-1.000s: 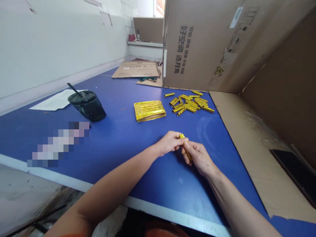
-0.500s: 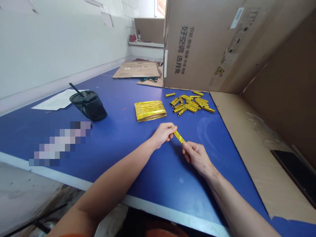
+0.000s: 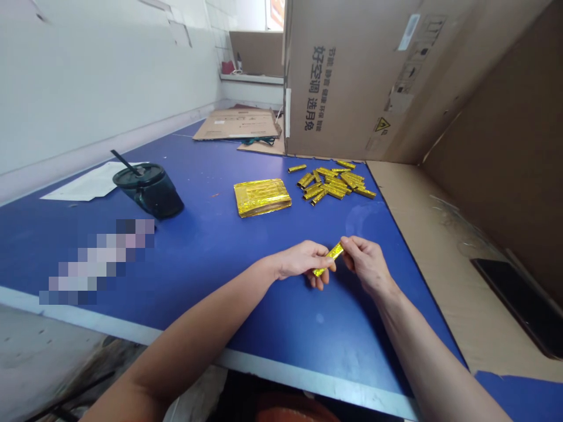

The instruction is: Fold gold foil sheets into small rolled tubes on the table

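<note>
Fingers of both hands clamped on gold foil tube: L hand at lower end, R hand at upper end. Tube held over blue table, nr. loose foil tubes & flat foil stack; dark tumbler well apart.

Blue table, foil stack, loose gold rolls, dark tumbler, paper

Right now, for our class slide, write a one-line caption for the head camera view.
Left hand and right hand hold a gold foil stick over a blue table, with scattered gold sticks beyond.
</note>
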A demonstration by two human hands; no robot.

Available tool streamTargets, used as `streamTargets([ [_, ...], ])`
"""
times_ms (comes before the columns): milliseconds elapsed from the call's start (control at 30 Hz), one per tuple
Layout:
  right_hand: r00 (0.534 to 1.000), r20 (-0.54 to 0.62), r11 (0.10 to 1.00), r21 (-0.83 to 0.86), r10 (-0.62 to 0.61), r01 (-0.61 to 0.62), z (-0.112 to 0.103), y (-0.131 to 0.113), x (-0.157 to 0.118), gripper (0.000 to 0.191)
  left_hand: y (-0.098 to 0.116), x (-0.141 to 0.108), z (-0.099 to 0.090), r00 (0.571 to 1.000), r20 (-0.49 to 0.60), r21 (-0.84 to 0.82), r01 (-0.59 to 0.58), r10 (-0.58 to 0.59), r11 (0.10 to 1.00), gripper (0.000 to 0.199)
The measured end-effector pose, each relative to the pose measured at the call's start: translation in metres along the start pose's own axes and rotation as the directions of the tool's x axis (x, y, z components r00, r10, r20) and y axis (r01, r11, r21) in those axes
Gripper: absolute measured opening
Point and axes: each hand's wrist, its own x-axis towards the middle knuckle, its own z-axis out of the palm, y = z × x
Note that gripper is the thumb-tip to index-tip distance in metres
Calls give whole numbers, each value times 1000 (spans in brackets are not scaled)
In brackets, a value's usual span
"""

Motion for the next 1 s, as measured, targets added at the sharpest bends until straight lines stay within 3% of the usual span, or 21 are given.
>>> streamTargets([
  [167,995,97,999,39,9,-13,5,1,-2,41,-4,4,1,988,-142,30,-55,59,998,24],
  [333,982,182,999,-10,47,-46,6,3,-3,42,-6,4,0,993,-97,71,-57,64,996,28],
  [533,996,83,998,34,44,-47,5,4,-2,44,-3,2,2,999,-15,51,-38,39,998,28],
  [733,1000,-12,998,67,14,-13,2,10,2,42,-2,3,11,990,-106,78,-84,92,993,24],
  [833,989,-144,994,108,-18,34,-12,10,9,42,-3,4,7,990,-123,11,-65,66,998,25],
  [933,955,-294,982,165,-43,95,-26,8,17,42,-5,5,0,973,-220,0,-68,67,998,27],
  [1000,942,-334,971,215,-29,105,-29,8,19,41,-5,7,-3,955,-284,3,-93,90,996,31],
])
